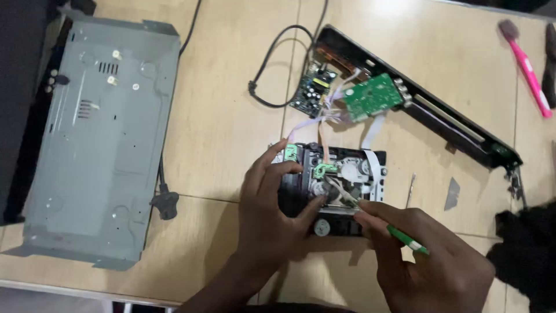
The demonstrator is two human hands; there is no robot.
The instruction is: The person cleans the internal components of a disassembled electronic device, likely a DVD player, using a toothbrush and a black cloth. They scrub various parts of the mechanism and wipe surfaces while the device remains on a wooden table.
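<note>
**Two hands at an opened disc drive on a wooden surface**

Centre, slightly toward 5 o'clock: a black disc drive (333, 185) lies flat on the pale wooden surface (231, 116), its inner side up, showing a white gear, small green boards and white ribbon cables. The left hand (269, 214) grips the drive's left edge, thumb at the front and fingers curled over the top, clamped on the housing. The right hand (431, 261), at 5 o'clock, is closed around a thin tool with a green handle (408, 240) (its metal tip rests on the mechanism near the drive's middle).

At 1 o'clock from the drive, wires run to a green circuit board (372, 97) and a smaller dark power board (313, 93), both beside a long black front panel (440, 119) lying diagonally. A black cable (272, 64) loops at 12 o'clock. At 9 o'clock, well apart from the hands, lies a grey metal casing (98, 145), with a black plug (165, 204) near its lower right corner. At 2 o'clock, near the surface edge, lies a pink brush (527, 68). A small drill bit (410, 190) and a grey metal scrap (452, 193) lie just right of the drive. Dark cloth (527, 249) sits at 4 o'clock.
</note>
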